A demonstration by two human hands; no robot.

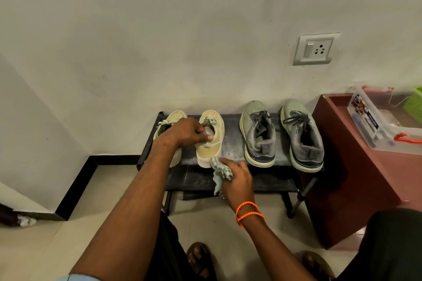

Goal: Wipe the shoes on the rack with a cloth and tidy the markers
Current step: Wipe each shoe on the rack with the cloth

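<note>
Four shoes stand heel-outward on the top shelf of a low black rack (230, 141) set against the wall. Leftmost is a pale yellow shoe (170, 121), largely covered by the forearm that crosses it. Beside it, the second yellow shoe (211, 137) is steadied by the left hand (187, 131), whose grip is clamped on the collar, thumb hooked inside the opening. Just below its heel, the right hand (237, 178) holds a bunched grey-green cloth (220, 173); this grip is curled tight round the fabric, and the cloth touches or nearly touches the heel's white sole edge. Right of centre stand two grey laced shoes (259, 134) and (302, 134), apart from both hands. At far right a maroon surface (356, 157) carries a clear plastic box (374, 125) with red clasps and a green basket (414, 102).

Judged step: wiping the heel of the second yellow shoe. To do it well, the left hand should keep the shoe from sliding while the cloth is drawn firmly along the sole edge and round the heel, with a clean fold turned outward as dirt collects.

Hard to make out: the markers cannot be identified with certainty; slim items seem to lie in the clear box, but glare and blur obscure them. The green basket is cut off by the frame edge. The lower shelf lies in shadow, and the fingers inside the shoe are hidden.
</note>
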